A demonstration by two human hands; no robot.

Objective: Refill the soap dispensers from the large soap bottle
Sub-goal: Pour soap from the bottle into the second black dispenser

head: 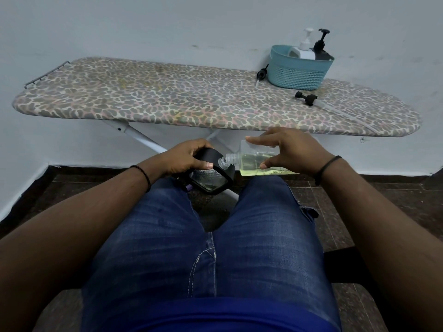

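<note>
Clear bottle (pixel 261 164) w/ yellowish soap is lying tipped on its side over the person's knees, threaded neck pointing left and meeting the top of the black dispenser (pixel 213 173). Looks like pouring is underway, tho no stream is showing, so can't tell if liquid is actually flowing. Bottle is reading roughly half full; the dispenser's level is hard to tell through the dark body.

Right hand (pixel 292 149) is gripping the bottle from above, fingers on its top edge, thumb on the near face. Left hand (pixel 189 156) is wrapping round the dispenser, thumb just beside the bottle's neck, holding it tilted toward the spout.

Further out, on the ironing board (pixel 167 99): two black pump heads (pixel 306 98) lying loose, one either side of the teal basket (pixel 297 73). In the basket a white dispenser (pixel 303 50) and a second black one (pixel 321 47) are standing w/ pumps on. Judging by that, the job's partway: pumps still need refitting, and whether the basket pair are filled isn't clear.
</note>
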